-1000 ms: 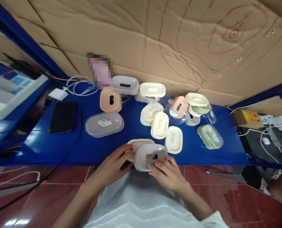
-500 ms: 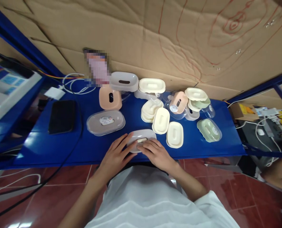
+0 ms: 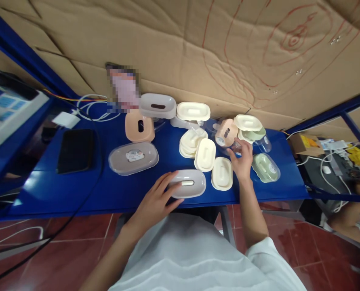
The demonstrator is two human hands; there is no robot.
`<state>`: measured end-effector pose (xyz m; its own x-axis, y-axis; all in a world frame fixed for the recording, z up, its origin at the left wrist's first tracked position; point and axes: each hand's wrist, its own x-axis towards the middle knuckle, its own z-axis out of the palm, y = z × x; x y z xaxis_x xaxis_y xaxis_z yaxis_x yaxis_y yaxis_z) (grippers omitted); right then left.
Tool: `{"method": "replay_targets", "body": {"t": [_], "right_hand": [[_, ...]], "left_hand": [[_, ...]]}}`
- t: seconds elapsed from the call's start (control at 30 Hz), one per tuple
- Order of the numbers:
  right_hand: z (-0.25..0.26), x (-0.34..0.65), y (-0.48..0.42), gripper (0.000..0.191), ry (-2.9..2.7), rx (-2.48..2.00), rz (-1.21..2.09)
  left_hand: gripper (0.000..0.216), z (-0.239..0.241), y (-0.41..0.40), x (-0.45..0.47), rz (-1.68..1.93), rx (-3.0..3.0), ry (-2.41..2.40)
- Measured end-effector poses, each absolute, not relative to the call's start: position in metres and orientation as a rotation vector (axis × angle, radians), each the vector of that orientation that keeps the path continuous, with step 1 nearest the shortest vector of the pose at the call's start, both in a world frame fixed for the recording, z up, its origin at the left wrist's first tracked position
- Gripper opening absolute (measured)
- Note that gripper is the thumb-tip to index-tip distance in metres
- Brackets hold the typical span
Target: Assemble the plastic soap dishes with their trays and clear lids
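Grey soap dish [image 3: 188, 183]: lies flat at the near edge of the blue table [image 3: 122, 190], slot facing up, directly in front of the person.
Left hand [image 3: 157, 198]: fingers spread loosely, resting on the dish's left end; touching, not clasping.
Right hand [image 3: 243, 159]: stretched out to the right, fingers part-curled and open, fingertips at a clear plastic lid [image 3: 230, 148] under a pink dish [image 3: 226, 131]; it has hold of nothing that can be made out.
Cream trays: one [image 3: 222, 173] just right of the grey dish, one [image 3: 205, 154] beside it, a stack [image 3: 190, 141] behind them, one [image 3: 193, 111] at the cardboard wall [image 3: 198, 52].
Green dish in a clear cover [image 3: 266, 167]: just right of the right hand.
Cream and green pieces piled [image 3: 249, 125]: behind that hand.
Lidded grey box with a sticker [image 3: 133, 157]: left of centre.
Peach dish [image 3: 140, 126] and another grey dish [image 3: 158, 106]: behind the box.
Black phone [image 3: 75, 150], white charger [image 3: 66, 119] and white cable [image 3: 91, 108]: far left.
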<state>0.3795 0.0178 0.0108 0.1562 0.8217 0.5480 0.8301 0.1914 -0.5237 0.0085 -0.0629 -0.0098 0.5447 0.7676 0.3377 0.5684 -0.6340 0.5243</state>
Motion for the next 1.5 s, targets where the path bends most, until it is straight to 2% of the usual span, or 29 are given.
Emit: {"method": "replay_targets", "body": {"t": [0.07,0.17,0.27,0.37,0.5,0.73,1.1,1.23,1.33,1.4,1.5], "right_hand": [[0.017,0.373,0.001,0.038,-1.536,-1.466,0.028],[0.027,0.353,-0.038,0.042,-1.427,-1.368,0.098],[0.031,0.321,-0.074,0.046,-1.478,-1.449,0.351],[0.029,0.285,-0.092,0.04,-1.599,-1.514,0.542],[0.021,0.256,-0.092,0.046,-1.86,-1.541,0.456],[0.013,0.253,-0.088,0.068,-2.46,-1.237,0.247],[-0.006,0.263,-0.089,0.078,-2.487,-1.286,0.02],[-0.004,0.289,-0.093,0.069,-2.12,-1.701,-0.047],[-0.003,0.304,-0.105,0.049,-1.903,-1.859,-0.115],[-0.003,0.306,-0.119,0.038,-1.891,-1.868,-0.106],[0.002,0.295,-0.14,0.035,-1.971,-1.808,0.034]], "left_hand": [[0.047,-0.01,-0.063,0.003,0.773,2.385,1.088],[0.061,-0.012,-0.064,-0.007,0.744,2.296,1.094],[0.074,-0.015,-0.067,-0.014,0.758,2.24,1.119],[0.082,-0.018,-0.068,-0.014,0.839,2.247,1.094],[0.077,-0.019,-0.068,-0.013,0.81,2.298,1.081],[0.067,-0.021,-0.069,-0.015,0.853,2.328,1.078],[0.065,-0.019,-0.073,-0.021,0.871,2.309,1.162],[0.08,-0.021,-0.081,-0.032,1.014,2.341,1.474],[0.091,-0.024,-0.091,-0.031,1.178,2.474,1.658],[0.089,-0.024,-0.098,-0.021,1.292,2.547,1.578],[0.078,-0.019,-0.101,0.01,1.213,2.598,1.15]]}}
